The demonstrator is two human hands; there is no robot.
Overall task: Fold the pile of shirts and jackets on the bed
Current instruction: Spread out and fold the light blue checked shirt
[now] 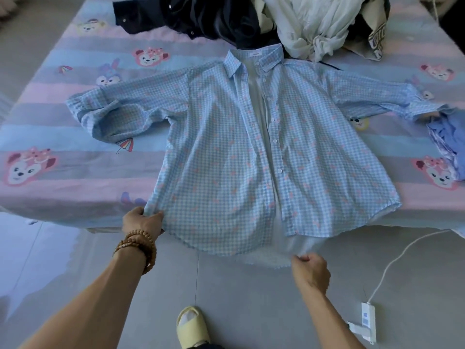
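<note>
Two hands work at the near edge of the bed (pixel 75 172), where a blue checked shirt (pixel 214 147) lies spread face up, unbuttoned, collar away from the person and hem hanging slightly over the edge. The left hand (pixel 142 221), with wooden bead bracelets (pixel 137 245) on its wrist, grips the shirt's lower left corner, fingers curled round the cloth. The right hand (pixel 310 269) pinches the white inner hem near the middle of the shirt's bottom edge, fingers closed on the fabric. Both sleeves stretch out to the sides; the left one is bunched and doubled back on itself, the right one reaches toward a crumpled blue garment (pixel 446 144) at the bed's right side. Beyond the collar sits the pile: a dark navy jacket (pixel 191 16) with snaps, and beside it a heap of white clothes (pixel 314 23). The bedsheet is striped pink and blue with cartoon animals. On the grey floor, a foot in a yellow slipper (pixel 192 328) stands between the arms, and a white cable (pixel 392 260) leads to a power strip (pixel 367 321) at the right.
</note>
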